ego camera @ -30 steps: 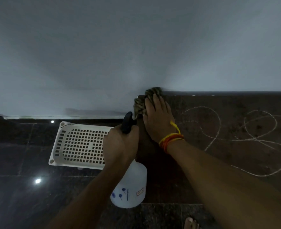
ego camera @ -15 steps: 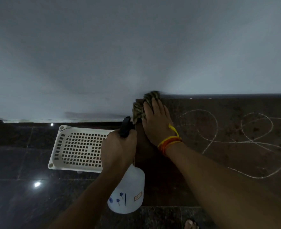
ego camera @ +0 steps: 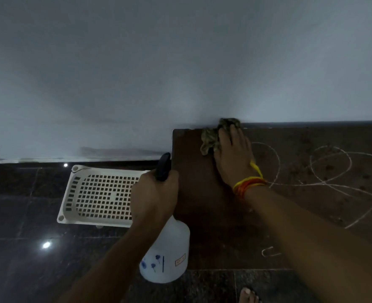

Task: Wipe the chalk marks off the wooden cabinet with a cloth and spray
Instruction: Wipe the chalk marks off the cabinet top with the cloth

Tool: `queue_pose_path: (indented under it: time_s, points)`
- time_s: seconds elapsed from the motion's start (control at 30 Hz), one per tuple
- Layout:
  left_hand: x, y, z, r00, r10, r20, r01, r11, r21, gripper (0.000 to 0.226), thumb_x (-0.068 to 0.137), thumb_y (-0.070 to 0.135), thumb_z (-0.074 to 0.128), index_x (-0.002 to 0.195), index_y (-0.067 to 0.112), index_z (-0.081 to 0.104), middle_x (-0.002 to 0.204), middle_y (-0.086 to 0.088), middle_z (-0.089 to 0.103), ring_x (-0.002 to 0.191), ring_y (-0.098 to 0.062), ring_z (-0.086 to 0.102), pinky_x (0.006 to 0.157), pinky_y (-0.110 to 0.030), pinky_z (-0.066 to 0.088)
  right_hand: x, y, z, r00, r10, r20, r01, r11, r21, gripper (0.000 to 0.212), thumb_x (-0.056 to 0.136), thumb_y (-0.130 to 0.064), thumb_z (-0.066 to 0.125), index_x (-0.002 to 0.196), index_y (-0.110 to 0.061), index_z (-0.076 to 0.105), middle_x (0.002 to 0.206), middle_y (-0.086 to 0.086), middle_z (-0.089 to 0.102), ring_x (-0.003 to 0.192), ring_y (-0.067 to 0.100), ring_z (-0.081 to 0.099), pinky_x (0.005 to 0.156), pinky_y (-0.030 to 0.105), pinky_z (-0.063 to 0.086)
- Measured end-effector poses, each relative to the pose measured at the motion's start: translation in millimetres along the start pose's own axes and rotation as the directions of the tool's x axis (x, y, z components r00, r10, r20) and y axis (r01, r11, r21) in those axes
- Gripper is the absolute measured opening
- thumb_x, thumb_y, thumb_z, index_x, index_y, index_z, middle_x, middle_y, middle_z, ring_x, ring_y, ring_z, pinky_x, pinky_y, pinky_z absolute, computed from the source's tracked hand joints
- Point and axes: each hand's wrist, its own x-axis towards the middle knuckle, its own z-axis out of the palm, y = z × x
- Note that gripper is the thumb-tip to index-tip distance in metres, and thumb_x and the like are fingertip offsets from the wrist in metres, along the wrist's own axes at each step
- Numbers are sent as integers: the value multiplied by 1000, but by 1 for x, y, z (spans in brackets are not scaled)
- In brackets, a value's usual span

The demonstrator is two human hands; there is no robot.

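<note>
The dark wooden cabinet top (ego camera: 204,215) runs along the wall on the right. White chalk loops (ego camera: 325,171) cross its right half, and a small chalk mark (ego camera: 269,252) lies near its front edge. My right hand (ego camera: 233,156) presses flat on a crumpled olive cloth (ego camera: 210,139) at the back of the cabinet, near its left end. Coloured threads circle that wrist. My left hand (ego camera: 154,193) grips the black trigger head of a white spray bottle (ego camera: 167,256), held just off the cabinet's left edge.
A white perforated plastic basket (ego camera: 71,193) lies on the dark glossy tiled floor (ego camera: 16,248) left of the cabinet. A pale wall (ego camera: 180,62) rises behind everything. My toes (ego camera: 248,295) show at the bottom edge.
My right hand and the cloth have slid right along the cabinet's back edge, away from the left corner. The left hand keeps hold of the bottle beside the cabinet.
</note>
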Motion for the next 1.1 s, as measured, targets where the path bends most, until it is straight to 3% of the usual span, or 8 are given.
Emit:
queue_pose_path:
  time_s: [0.13, 0.27, 0.37, 0.53, 0.67, 0.8, 0.97, 1.1]
  points:
    - [-1, -6, 0, 1000, -6, -7, 6, 1000, -11, 27, 92, 30, 55, 70, 13, 59, 69, -18, 66, 67, -35, 66, 72, -50, 58, -2, -19, 6, 994, 109, -32, -108, 993, 45, 57, 93, -29, 44, 146, -13, 29, 155, 18, 20, 143, 36, 17, 117, 48, 13]
    - [-3, -3, -2, 1000, -14, -4, 14, 1000, -4, 27, 91, 30, 55, 74, 11, 62, 73, -20, 68, 74, -39, 68, 74, -52, 59, 1, -68, 19, 994, -104, 24, 103, 994, 35, 56, 92, -28, 44, 145, -14, 32, 154, 19, 25, 142, 38, 19, 116, 49, 16]
    - [-3, -2, -3, 1000, -1, -13, 1, 1000, 17, 29, 91, 30, 54, 73, 9, 62, 73, -20, 68, 73, -40, 68, 73, -53, 59, 8, -81, 24, 989, -145, 33, 143, 987, 79, 55, 93, -29, 44, 144, -14, 34, 153, 20, 26, 142, 38, 20, 117, 49, 17]
    - [-5, 4, 1, 999, -34, -21, 34, 999, 0, 28, 91, 28, 55, 73, 7, 60, 77, -25, 68, 76, -42, 67, 76, -56, 58, 1, -28, 12, 989, -139, 58, 138, 990, 29, 54, 96, -29, 40, 146, -15, 28, 156, 17, 21, 144, 34, 17, 117, 46, 14]
    - [-11, 11, 10, 1000, -25, 8, 25, 1000, -3, 31, 92, 29, 55, 66, 11, 55, 62, -16, 61, 65, -35, 64, 73, -51, 57, 7, 29, -10, 998, -42, 48, 43, 999, -11, 56, 97, -30, 41, 148, -15, 25, 156, 18, 19, 145, 34, 15, 119, 45, 14]
    - [-19, 14, 21, 1000, -17, 18, 17, 1000, -23, 29, 91, 29, 54, 70, 9, 57, 70, -18, 64, 70, -37, 66, 77, -54, 58, -12, 21, -6, 998, 5, 59, -6, 1000, 21, 56, 97, -30, 40, 148, -15, 24, 157, 17, 17, 145, 33, 13, 119, 45, 11]
    - [-35, 10, 28, 1000, 2, 26, -1, 999, -37, 25, 90, 27, 56, 69, 13, 58, 75, -23, 68, 75, -43, 67, 76, -56, 58, -110, 7, -4, 999, -39, 22, 38, 998, 54, 54, 88, -23, 54, 139, -9, 42, 145, 22, 40, 136, 40, 35, 112, 50, 24]
    - [-46, 2, 32, 1000, -1, 5, 1, 999, -36, 25, 90, 26, 57, 70, 13, 59, 80, -26, 69, 75, -43, 68, 75, -57, 58, -104, 12, -2, 998, -58, 3, 58, 997, 56, 54, 87, -21, 57, 139, -9, 44, 146, 22, 39, 137, 40, 34, 113, 50, 24]
